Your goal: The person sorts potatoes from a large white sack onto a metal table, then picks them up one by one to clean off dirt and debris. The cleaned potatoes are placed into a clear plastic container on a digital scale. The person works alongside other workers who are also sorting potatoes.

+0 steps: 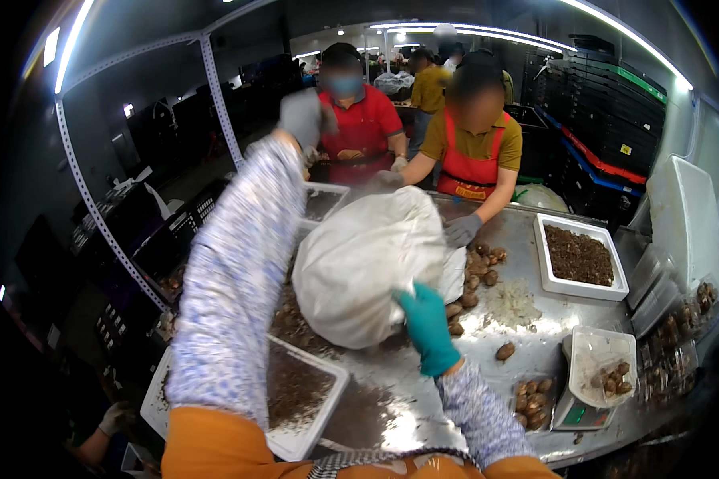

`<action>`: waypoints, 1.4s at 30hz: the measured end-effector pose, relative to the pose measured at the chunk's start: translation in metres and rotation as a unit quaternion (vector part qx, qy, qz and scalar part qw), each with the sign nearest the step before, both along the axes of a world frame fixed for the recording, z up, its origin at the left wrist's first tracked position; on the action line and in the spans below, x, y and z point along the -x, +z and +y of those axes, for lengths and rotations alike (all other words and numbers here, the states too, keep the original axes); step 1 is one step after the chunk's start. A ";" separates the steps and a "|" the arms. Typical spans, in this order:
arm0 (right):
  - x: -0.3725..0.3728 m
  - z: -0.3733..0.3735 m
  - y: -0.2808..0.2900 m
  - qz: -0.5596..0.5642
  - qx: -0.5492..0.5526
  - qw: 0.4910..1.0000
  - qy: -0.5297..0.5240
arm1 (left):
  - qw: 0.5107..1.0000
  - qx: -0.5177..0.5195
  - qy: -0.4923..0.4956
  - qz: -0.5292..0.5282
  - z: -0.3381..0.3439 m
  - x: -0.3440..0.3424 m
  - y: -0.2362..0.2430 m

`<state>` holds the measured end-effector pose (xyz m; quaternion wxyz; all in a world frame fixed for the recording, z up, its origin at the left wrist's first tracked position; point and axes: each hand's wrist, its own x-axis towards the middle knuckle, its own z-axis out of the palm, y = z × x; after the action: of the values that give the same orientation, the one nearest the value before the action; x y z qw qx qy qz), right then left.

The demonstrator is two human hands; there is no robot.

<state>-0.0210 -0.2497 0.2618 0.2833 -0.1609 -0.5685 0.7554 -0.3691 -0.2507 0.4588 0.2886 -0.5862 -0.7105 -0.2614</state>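
Note:
A large, bulging white sack [367, 267] lies over the middle of the metal table. My right hand [430, 329], in a teal glove, has its fingers closed on the sack's near right side. Stretched far forward and raised above the table, my left hand [302, 120] wears a grey glove; motion blur hides its fingers. Beside the sack's right edge are several brown, rounded tuber-like pieces [471, 279]. A co-worker's gloved hand [463, 231] is at the sack's far right side, and the other glove [387, 180] is by its top.
White trays of brown crumbly material stand at near left [339, 391] and far right [541, 255]. A scale [599, 343] carries several brown pieces beside a filled clear punnet [533, 403]. Two co-workers in red stand across the metal table [487, 351]. Black crates [599, 120] are stacked behind.

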 end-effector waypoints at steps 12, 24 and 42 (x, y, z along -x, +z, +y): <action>0.068 -0.147 0.001 0.022 -0.280 0.918 0.281 | 0.886 0.412 0.180 -0.117 -0.041 -0.038 -0.133; 0.089 -0.084 -0.007 -0.049 0.068 0.982 0.168 | 0.812 0.110 0.143 -0.556 -0.080 0.019 -0.138; 0.235 0.171 0.255 0.241 -0.400 0.884 -0.009 | 0.968 -0.065 0.161 -0.181 -0.155 0.137 0.046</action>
<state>-0.2559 -0.0784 0.5171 0.4588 0.1478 -0.7354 0.4763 -0.5065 -0.4055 0.5045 0.2309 -0.3868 -0.8175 -0.3588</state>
